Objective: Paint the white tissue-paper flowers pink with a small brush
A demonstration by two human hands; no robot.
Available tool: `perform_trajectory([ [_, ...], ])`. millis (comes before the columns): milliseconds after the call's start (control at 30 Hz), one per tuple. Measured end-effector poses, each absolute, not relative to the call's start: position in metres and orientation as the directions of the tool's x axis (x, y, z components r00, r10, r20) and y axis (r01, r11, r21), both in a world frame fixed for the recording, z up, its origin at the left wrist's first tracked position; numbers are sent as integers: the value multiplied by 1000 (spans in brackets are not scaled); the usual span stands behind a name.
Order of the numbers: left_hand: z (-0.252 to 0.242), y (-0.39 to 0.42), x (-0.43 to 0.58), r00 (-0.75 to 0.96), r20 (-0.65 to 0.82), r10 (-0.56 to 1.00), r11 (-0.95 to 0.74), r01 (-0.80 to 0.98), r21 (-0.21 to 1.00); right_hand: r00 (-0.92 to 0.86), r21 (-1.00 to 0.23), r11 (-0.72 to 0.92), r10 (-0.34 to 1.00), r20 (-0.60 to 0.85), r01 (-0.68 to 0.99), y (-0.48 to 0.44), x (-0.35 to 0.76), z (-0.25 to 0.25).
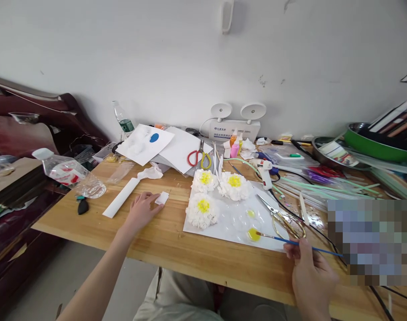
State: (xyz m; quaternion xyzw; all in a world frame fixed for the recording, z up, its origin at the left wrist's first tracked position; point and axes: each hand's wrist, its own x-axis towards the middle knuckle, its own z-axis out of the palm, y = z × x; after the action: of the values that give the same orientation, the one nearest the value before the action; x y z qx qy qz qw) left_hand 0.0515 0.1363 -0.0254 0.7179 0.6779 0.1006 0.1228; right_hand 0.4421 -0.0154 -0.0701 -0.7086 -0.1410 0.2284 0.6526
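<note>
On the wooden table, the right hand had its fingers clamped on one blue brush, tip at the yellow paint. The left hand touched one scrap; whether its fingers gripped, I couldn't tell. Three white flowers lay on a sheet; two scissors, one beyond them. Behind rose a pale wall.

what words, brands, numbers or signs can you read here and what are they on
Twin-lamp unit: Chinese lettering, perhaps "消防应急照明灯"; too small to be sure, the rest unreadable.
Large bottle, red and white label: blurred.
Green-labelled bottle: too small.
Packet in the metal bowl: print blurred.
Nothing else reads clearly.
</note>
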Motion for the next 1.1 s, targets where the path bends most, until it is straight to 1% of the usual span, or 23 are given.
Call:
perform_trajectory([
  [100,-27,142,46,94,-11,996,-85,933,349,856,-987,-108,493,-155,-117,-16,443,-71],
  [233,-25,149,44,147,63,987,-160,897,412,851,-987,-122,503,-151,-103,-16,442,-70],
  [400,-17,153,44,137,129,982,-182,862,474,853,-989,-114,503,-141,-97,-16,441,-69],
  [467,-12,154,44,155,121,981,-195,849,492,851,-989,-104,505,-143,-104,-16,441,-69],
  [600,-2,165,44,249,60,967,-243,818,521,848,-984,-119,501,-172,-129,-16,441,-69],
  [667,-1,178,45,209,81,975,-221,833,508,849,-982,-136,496,-180,-128,-16,441,-70],
  [733,-5,196,47,117,138,984,-168,867,468,850,-982,-139,495,-180,-127,-16,442,-70],
  [800,-11,214,48,53,164,985,-118,900,419,849,-982,-138,497,-181,-129,-16,442,-70],
  [900,-19,232,50,38,154,987,-93,924,370,846,-983,-142,504,-172,-116,-16,441,-68],
  [1000,-19,235,51,39,179,983,-107,917,385,844,-981,-150,505,-180,-119,-17,440,-66],
  [1100,-11,226,51,-15,231,973,-99,875,473,846,-980,-134,496,-196,-149,-16,439,-64],
])
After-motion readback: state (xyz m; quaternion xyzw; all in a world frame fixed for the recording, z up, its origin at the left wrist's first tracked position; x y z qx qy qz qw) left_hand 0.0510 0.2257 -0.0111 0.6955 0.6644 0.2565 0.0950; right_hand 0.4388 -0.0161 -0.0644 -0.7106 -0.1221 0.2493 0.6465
